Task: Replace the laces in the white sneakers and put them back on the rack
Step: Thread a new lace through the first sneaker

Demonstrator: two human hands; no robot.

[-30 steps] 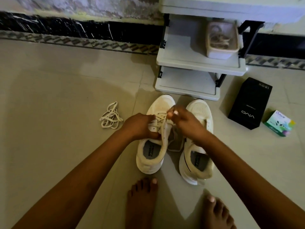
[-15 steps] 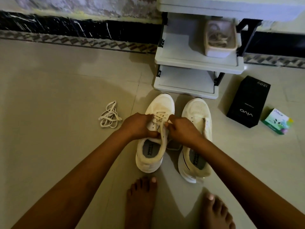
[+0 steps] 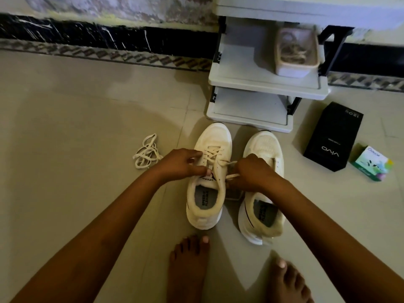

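Two white sneakers stand side by side on the floor, toes toward the rack. The left sneaker (image 3: 207, 193) carries a cream lace (image 3: 213, 155) threaded through its eyelets. My left hand (image 3: 181, 164) grips the left sneaker's upper at the tongue. My right hand (image 3: 251, 173) pinches the lace's loose end just right of the eyelets, over the gap between the shoes. The right sneaker (image 3: 262, 206) has no lace showing; my right wrist hides part of it. A loose white lace (image 3: 146, 153) lies bundled on the floor to the left.
A white shoe rack (image 3: 264, 84) stands just beyond the toes, with a pale tub (image 3: 295, 53) of laces on its shelf. A black phone box (image 3: 332, 136) and a small green box (image 3: 371, 164) lie at right. My bare feet (image 3: 190, 267) are near the heels.
My right hand has drawn the lace end down and to the right, away from the eyelets. My left hand has stayed on the left sneaker's upper.
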